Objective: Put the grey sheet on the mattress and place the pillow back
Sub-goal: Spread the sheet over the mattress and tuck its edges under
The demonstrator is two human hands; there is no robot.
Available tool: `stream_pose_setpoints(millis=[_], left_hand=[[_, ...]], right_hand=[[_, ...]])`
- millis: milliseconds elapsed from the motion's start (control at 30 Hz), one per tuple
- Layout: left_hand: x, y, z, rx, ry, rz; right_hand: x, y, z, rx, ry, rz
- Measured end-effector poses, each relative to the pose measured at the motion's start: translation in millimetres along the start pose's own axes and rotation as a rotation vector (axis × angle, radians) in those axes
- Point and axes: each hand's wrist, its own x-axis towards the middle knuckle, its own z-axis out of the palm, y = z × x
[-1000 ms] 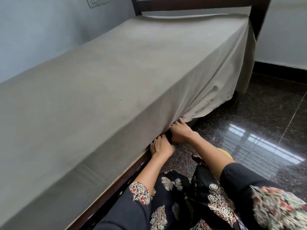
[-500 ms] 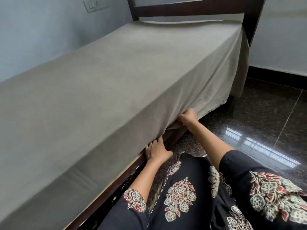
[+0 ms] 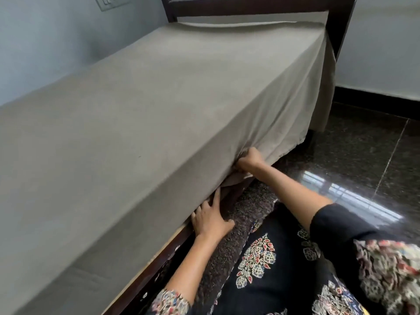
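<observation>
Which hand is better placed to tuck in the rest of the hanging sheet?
Probably the right hand: it grips the sheet just where the loose stretch begins. The left hand rests lower down, fingers spread, by the part that looks tucked.

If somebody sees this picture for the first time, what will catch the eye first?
The grey sheet dominates, spread smooth over the mattress and hanging loose down the near side. At its lower edge the right hand grips a bunch of sheet, while the left hand lies with straight fingers along the bed frame just below. On the right, the dark polished floor shows a bright reflection.
</observation>
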Motion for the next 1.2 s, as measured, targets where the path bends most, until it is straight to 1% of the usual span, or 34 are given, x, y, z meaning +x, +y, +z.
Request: stream_pose_setpoints(millis=[100,133,167,233,267,300,367,433,467,500,600,667,700,833,867,933,1000,1100,1200], left_hand=[[-1,-27,-6,-0.171,-0.020,0.183],[-4,-35,-11,-0.205,-0.032,0.238],[-11,-40,-16,-0.201,-0.058,0.284],[-28,-39,-24,-0.154,-0.089,0.390],[-37,-36,-26,-0.204,-0.081,0.437],[-42,-34,-28,-0.295,-0.054,0.461],[-39,-33,-31,-0.455,0.042,0.454],[-21,-38,-28,-0.595,0.147,0.436],[-10,-42,-26,-0.660,0.161,0.446],[-2,-46,-22,-0.672,0.145,0.482],[8,-58,-7,-0.541,0.111,0.703],[11,-65,-3,-0.526,0.110,0.780],[13,-66,-3,-0.543,0.109,0.795],[17,-69,-2,-0.585,0.119,0.813],[17,-69,-1,-0.599,0.113,0.806],[17,-68,-1,-0.629,0.114,0.793],[18,-68,-1,-0.640,0.117,0.793],[18,-68,1,-0.637,0.147,0.815],[18,-67,2,-0.628,0.205,0.803]], right_hand=[[-2,11,12,-0.012,0.192,0.052],[0,15,16,-0.026,0.206,0.061],[2,20,19,-0.053,0.185,0.053],[2,25,18,-0.086,0.144,0.012],[1,26,15,-0.087,0.140,-0.012],[-1,27,13,-0.086,0.129,-0.040],[-5,34,8,-0.071,0.124,-0.145],[-6,48,3,-0.074,0.163,-0.250],[-2,56,-1,-0.094,0.203,-0.268],[2,62,-5,-0.115,0.246,-0.252],[7,54,-4,-0.221,0.342,-0.141],[7,39,8,-0.242,0.346,-0.075],[7,33,14,-0.193,0.340,-0.059],[6,31,17,0.332,0.247,0.046],[4,30,15,0.423,0.222,0.062],[6,31,13,0.492,0.199,0.087],[12,34,15,0.465,0.245,0.109],[19,41,16,0.261,0.366,0.100],[19,37,14,0.125,0.409,0.053]])
